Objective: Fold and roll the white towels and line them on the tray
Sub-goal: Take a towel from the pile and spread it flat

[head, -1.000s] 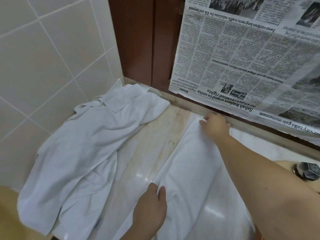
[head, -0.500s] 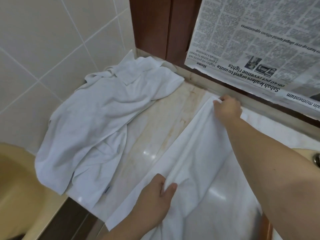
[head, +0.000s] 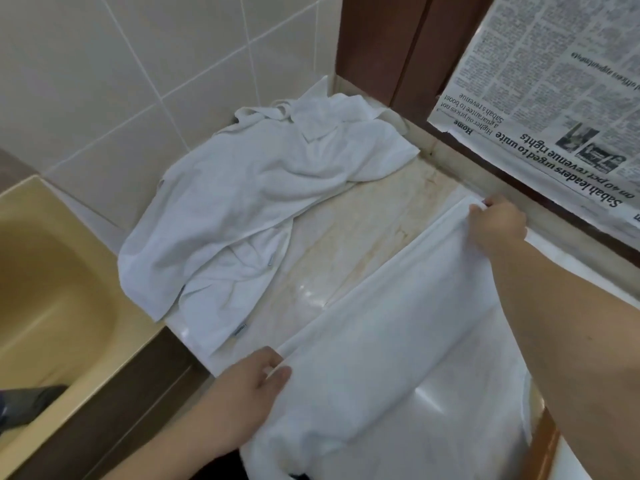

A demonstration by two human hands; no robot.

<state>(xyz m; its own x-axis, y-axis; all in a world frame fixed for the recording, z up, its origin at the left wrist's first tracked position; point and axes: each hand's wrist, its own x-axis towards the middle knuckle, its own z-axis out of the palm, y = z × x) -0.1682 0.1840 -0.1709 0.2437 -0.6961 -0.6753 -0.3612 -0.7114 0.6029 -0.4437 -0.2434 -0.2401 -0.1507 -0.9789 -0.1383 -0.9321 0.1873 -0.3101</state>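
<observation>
Both hands pinch the same long edge of the towel [head: 398, 341]: the left hand [head: 256, 382] grasps the near corner between thumb and fingers, and the right hand [head: 498, 226] grips the far corner, close to the ledge under the newspaper [head: 554, 109]. The edge between them is stretched fairly straight and lifted a little off the counter [head: 346, 258], which suggests a lengthwise fold in progress.

The towel lies spread on the right part of the counter, its near end hanging over the front edge. A heap [head: 252, 209] of more white towels sits in the corner against the tiled wall, well apart from the one in hand, with bare counter between. No tray is in view.

The risks, as I judge them:
- The hanging end could drag the cloth off the counter if either pinch slackens.
- If one hand carries its corner over further than the other, the fold will land skewed and the roll will cone.
- The glossy counter may let the lower layer slide as the edge comes across, wrinkling it.
</observation>
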